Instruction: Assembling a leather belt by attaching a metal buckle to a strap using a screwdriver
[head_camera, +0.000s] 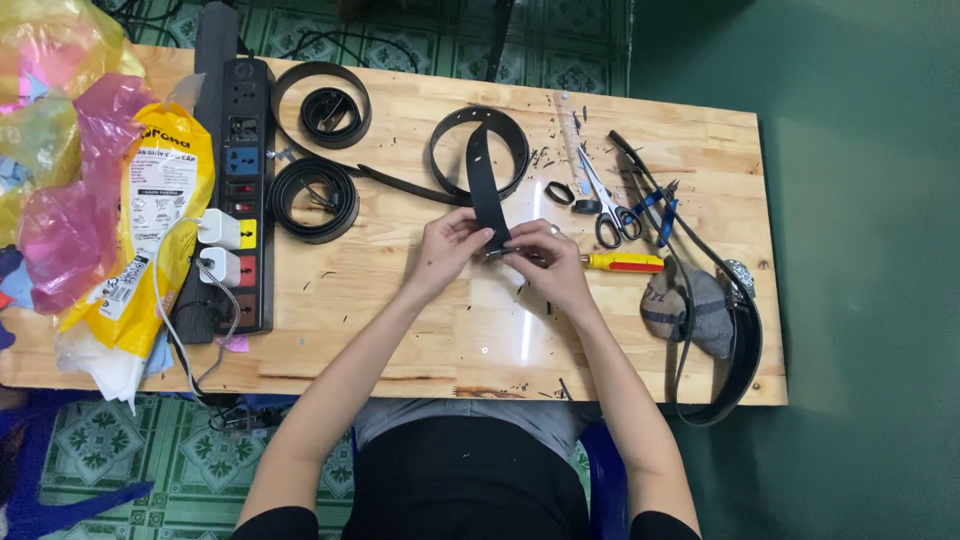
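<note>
Two hands | left hand (447, 247) and right hand (553, 262) pinch black belt (487, 190) end

Both your forearms reach forward from the bottom of the view and angle inward, so your hands meet near the middle. Your elbows sit wide apart and low, with dark short sleeves just showing at the upper arms. Your left hand (447, 243) lies palm down with the wrist straight, and its fingers curl inward toward the right, the thumb and fingertips pinched together. Your right hand (548, 262) faces it, its back turned up toward the camera, knuckles bent, and its fingers folded in toward the left. The fingertips of the two hands are almost touching.
</note>
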